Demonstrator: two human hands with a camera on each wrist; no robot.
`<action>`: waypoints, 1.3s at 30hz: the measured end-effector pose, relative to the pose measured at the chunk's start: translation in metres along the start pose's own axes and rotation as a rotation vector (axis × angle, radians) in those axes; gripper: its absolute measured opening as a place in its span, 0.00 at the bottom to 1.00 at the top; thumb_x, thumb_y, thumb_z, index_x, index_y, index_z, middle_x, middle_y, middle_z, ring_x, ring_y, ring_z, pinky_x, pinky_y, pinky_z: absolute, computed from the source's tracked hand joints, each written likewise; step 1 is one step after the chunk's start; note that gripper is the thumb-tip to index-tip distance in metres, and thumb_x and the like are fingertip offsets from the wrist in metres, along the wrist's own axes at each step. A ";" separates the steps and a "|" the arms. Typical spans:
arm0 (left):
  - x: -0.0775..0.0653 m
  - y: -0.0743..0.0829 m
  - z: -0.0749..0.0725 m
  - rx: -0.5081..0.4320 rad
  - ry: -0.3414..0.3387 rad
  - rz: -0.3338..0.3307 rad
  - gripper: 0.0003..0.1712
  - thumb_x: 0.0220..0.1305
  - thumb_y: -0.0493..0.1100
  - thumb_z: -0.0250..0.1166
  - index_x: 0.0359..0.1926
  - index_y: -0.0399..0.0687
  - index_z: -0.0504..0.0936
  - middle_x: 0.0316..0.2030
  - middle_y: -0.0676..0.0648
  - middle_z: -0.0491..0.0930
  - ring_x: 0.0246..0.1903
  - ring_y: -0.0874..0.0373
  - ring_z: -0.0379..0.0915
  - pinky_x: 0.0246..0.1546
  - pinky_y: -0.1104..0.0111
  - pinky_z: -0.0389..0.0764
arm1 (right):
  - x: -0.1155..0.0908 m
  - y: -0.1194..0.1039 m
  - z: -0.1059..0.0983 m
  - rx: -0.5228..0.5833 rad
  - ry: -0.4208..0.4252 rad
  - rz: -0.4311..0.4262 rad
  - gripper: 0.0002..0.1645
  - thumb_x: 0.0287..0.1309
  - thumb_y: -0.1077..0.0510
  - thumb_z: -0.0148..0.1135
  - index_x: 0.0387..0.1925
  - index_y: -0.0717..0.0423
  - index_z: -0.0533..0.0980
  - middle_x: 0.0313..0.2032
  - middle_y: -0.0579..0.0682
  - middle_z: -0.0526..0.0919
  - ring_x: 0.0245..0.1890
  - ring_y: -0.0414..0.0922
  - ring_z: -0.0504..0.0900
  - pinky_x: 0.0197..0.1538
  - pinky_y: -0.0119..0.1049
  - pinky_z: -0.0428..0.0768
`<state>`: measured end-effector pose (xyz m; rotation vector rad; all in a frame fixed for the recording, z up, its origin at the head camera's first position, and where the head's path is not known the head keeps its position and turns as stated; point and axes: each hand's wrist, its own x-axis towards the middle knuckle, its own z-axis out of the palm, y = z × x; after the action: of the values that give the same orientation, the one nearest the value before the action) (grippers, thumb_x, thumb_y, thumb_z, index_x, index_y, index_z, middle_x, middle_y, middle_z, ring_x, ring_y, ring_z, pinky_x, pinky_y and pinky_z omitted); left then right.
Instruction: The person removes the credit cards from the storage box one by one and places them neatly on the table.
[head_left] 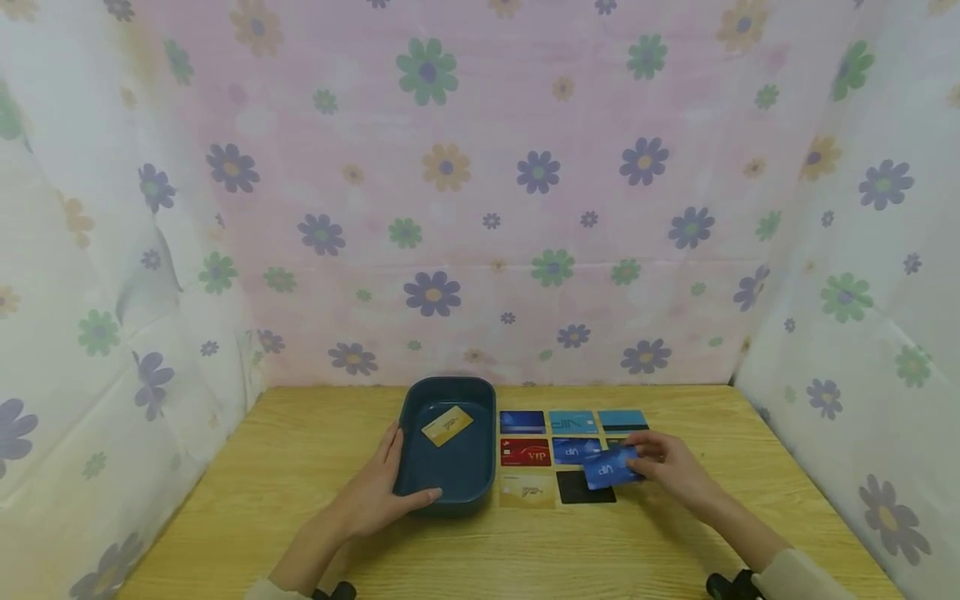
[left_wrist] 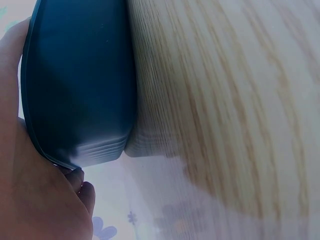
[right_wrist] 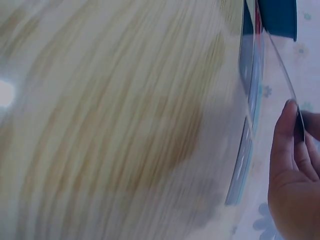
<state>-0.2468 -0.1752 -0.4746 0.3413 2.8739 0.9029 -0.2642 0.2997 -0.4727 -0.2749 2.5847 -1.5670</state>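
Note:
My left hand (head_left: 375,492) holds a dark blue-green rectangular tub (head_left: 483,492) at its left side, thumb along the near rim. The left wrist view shows the tub wall (left_wrist: 80,75) close up, with curled fingertips (left_wrist: 82,185) at its corner. Inside the tub lies one gold card (head_left: 447,426). My right hand (head_left: 671,471) pinches a blue VIP card (head_left: 609,468) by its right end, tilted above the other cards. That card appears edge-on in the right wrist view. It overlaps a black card (head_left: 585,490) and another blue VIP card (head_left: 573,451) in the head view.
Cards lie in rows right of the tub: a dark blue card (head_left: 522,422), a light blue VIP card (head_left: 573,422), a blue card with a black stripe (head_left: 622,419), a red VIP card (head_left: 525,452) and a gold card (head_left: 527,492). Flowered cloth (head_left: 480,208) surrounds the wooden table (head_left: 315,433).

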 end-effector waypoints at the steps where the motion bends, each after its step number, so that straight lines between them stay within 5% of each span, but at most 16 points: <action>1: 0.000 0.000 0.000 0.000 -0.001 -0.002 0.74 0.57 0.78 0.65 0.82 0.40 0.36 0.82 0.44 0.28 0.78 0.36 0.43 0.70 0.39 0.60 | -0.001 0.001 -0.003 0.012 -0.017 -0.004 0.20 0.67 0.63 0.66 0.56 0.69 0.76 0.50 0.63 0.82 0.48 0.53 0.83 0.42 0.40 0.85; 9: 0.001 -0.003 0.002 -0.001 0.007 0.003 0.74 0.57 0.77 0.66 0.82 0.41 0.35 0.82 0.43 0.29 0.78 0.35 0.44 0.70 0.39 0.61 | -0.009 0.018 -0.022 0.034 -0.049 0.006 0.21 0.69 0.62 0.64 0.58 0.72 0.74 0.52 0.63 0.80 0.51 0.52 0.82 0.43 0.38 0.85; 16: 0.001 -0.002 0.003 0.007 0.011 0.002 0.74 0.56 0.77 0.66 0.82 0.40 0.36 0.82 0.41 0.31 0.77 0.35 0.45 0.70 0.39 0.62 | -0.016 0.032 -0.034 -0.015 -0.031 0.057 0.23 0.67 0.61 0.65 0.58 0.71 0.75 0.47 0.60 0.81 0.43 0.44 0.82 0.39 0.36 0.84; 22: 0.001 0.000 0.002 -0.003 0.008 0.000 0.73 0.57 0.76 0.66 0.82 0.40 0.36 0.82 0.41 0.31 0.77 0.35 0.45 0.70 0.39 0.61 | -0.017 0.043 -0.038 -0.023 -0.036 0.071 0.23 0.67 0.63 0.65 0.57 0.75 0.74 0.42 0.57 0.81 0.41 0.47 0.83 0.37 0.37 0.84; 32: 0.001 -0.001 0.002 0.001 0.010 0.004 0.73 0.57 0.76 0.66 0.82 0.40 0.36 0.82 0.41 0.30 0.77 0.35 0.45 0.70 0.39 0.61 | -0.013 0.028 -0.025 -0.297 0.086 0.037 0.21 0.58 0.61 0.74 0.48 0.72 0.79 0.36 0.52 0.83 0.36 0.46 0.82 0.33 0.35 0.80; 39: 0.001 0.000 0.001 -0.012 0.004 0.002 0.73 0.57 0.76 0.66 0.82 0.40 0.36 0.82 0.43 0.29 0.78 0.35 0.43 0.70 0.39 0.60 | -0.010 0.023 -0.017 -0.436 0.109 0.042 0.25 0.54 0.58 0.77 0.47 0.72 0.79 0.38 0.55 0.83 0.38 0.48 0.80 0.39 0.42 0.79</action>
<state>-0.2474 -0.1745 -0.4758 0.3413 2.8712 0.9210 -0.2596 0.3273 -0.4850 -0.1697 2.9748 -1.0148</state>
